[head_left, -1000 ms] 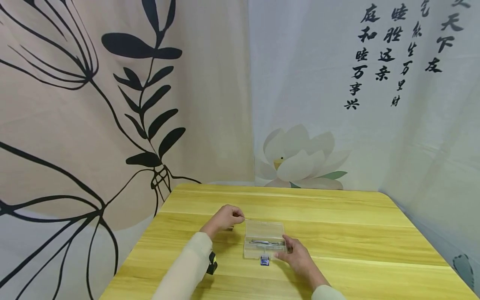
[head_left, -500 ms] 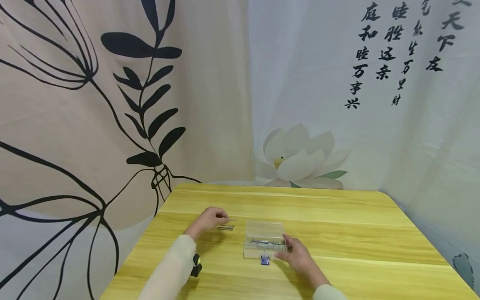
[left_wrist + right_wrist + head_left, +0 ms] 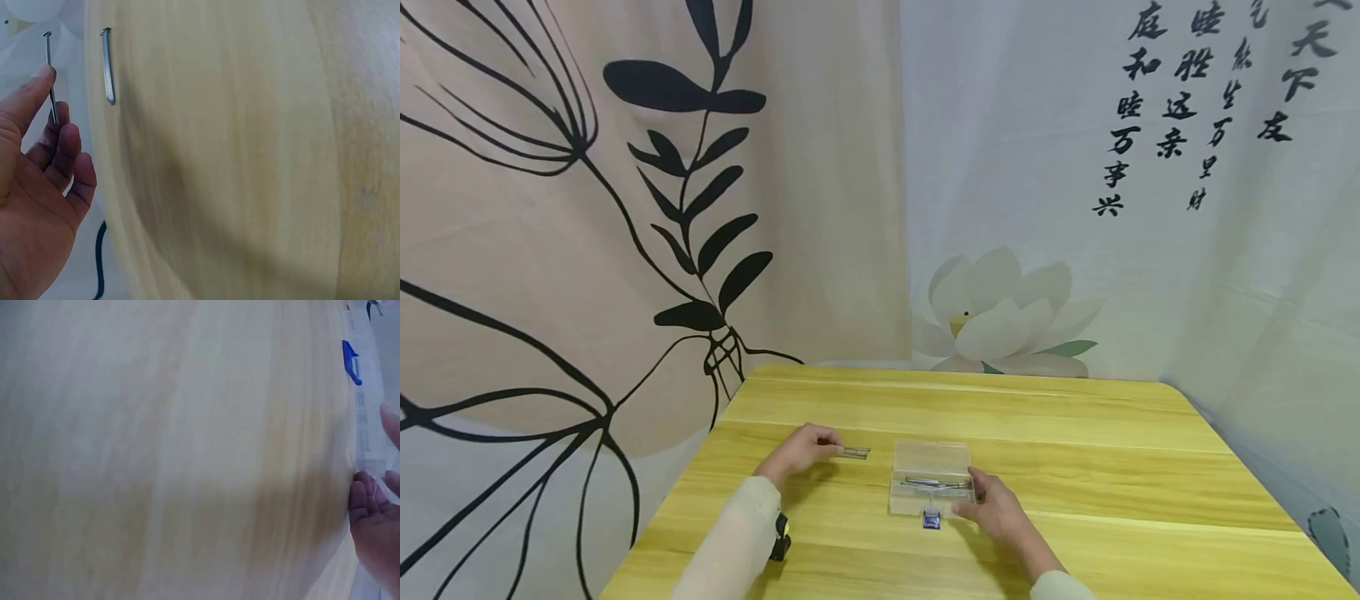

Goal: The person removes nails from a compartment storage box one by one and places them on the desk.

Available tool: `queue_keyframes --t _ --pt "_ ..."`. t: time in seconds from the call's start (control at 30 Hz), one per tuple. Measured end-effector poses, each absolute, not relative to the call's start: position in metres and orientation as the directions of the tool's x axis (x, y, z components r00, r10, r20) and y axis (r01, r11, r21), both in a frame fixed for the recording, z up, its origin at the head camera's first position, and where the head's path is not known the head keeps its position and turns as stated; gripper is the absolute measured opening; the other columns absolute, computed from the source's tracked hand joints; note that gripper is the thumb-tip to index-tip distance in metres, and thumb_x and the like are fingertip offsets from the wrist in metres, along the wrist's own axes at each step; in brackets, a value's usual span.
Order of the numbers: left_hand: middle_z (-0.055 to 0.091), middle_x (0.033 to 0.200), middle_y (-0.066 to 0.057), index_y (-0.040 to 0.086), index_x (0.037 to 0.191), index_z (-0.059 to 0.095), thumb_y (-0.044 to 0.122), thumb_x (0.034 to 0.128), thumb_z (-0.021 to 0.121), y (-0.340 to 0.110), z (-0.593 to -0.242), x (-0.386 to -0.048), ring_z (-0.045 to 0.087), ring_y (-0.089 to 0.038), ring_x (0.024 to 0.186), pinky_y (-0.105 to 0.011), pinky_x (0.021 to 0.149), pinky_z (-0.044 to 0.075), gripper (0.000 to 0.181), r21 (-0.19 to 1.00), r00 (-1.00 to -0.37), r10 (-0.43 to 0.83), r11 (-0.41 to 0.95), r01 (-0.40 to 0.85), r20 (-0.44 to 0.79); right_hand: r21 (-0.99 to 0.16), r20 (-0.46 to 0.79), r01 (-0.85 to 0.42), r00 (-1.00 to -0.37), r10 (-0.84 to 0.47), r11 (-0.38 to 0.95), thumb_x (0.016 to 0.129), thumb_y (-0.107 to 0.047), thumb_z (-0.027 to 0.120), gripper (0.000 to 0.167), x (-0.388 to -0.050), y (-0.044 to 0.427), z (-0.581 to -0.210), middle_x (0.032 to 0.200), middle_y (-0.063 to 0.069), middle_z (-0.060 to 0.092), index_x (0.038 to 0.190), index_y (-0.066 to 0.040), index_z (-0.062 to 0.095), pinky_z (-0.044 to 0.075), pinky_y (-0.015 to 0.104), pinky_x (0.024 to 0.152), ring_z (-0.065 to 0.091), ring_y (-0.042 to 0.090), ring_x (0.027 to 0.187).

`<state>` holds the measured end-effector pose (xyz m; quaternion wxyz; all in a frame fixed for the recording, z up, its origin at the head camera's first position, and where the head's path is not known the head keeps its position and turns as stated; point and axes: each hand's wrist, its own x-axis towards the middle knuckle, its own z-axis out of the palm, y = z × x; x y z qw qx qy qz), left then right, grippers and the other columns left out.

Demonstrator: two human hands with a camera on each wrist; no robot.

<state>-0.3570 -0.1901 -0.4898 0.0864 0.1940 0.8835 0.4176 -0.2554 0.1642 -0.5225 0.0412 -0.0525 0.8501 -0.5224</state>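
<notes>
A slim metal nail [image 3: 49, 53] is left of the clear box [image 3: 903, 505], in the left hand [image 3: 807, 447], whose grip pinches it between thumb and fingers. Other nails [image 3: 108, 67] lie together on the counter [image 3: 1075, 475], also left of the box. Within the box lie more metal pieces [image 3: 928, 482]; a blue latch [image 3: 932, 522] hangs at its front. The right hand [image 3: 997, 507] grips the box's right end. Beyond the box hangs printed cloth [image 3: 835, 208].

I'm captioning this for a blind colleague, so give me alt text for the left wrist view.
A left hand pinches a thin metal nail, its head toward the top of the image. To its right, more nails lie side by side on a pale wooden tabletop.
</notes>
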Motion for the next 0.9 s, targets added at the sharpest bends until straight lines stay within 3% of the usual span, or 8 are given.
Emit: queue_keyframes --t 0.23,0.53,0.9 --pt "0.067 0.093 -0.004 0.005 0.098 0.074 0.013 0.0975 0.065 -0.183 -0.496 -0.36 0.057 -0.024 0.084 -0.036 0.072 0.046 0.013 0.757 -0.9 0.434 0.575 0.311 0.04 -0.908 -0.014 -0.032 -0.994 -0.107 0.418 0.086 -0.01 0.075 0.08 -0.252 0.168 -0.519 0.131 0.03 0.056 0.147 0.015 0.029 0.034 0.061 0.104 0.053 0.046 0.121" --pt "0.064 0.086 0.0 0.007 0.093 0.075 0.012 0.0957 0.067 -0.176 -0.508 -0.365 0.052 -0.017 0.077 -0.034 0.068 0.043 0.01 0.771 -0.921 0.389 0.592 0.233 -0.021 -0.925 -0.029 -0.014 -0.994 -0.107 0.379 0.087 -0.005 0.073 0.08 -0.249 0.166 -0.517 0.134 0.034 0.052 0.147 0.016 0.025 0.036 0.059 0.104 0.05 0.049 0.123" --pt "0.064 0.087 0.003 0.011 0.09 0.076 0.014 0.0921 0.072 -0.175 -0.516 -0.37 0.052 -0.016 0.077 -0.035 0.07 0.044 0.005 0.719 -0.937 0.35 0.653 0.238 -0.009 -0.931 -0.018 -0.024 -0.994 -0.11 0.364 0.087 -0.004 0.072 0.079 -0.247 0.161 -0.517 0.138 0.035 0.047 0.147 0.016 0.026 0.034 0.059 0.105 0.046 0.05 0.126"
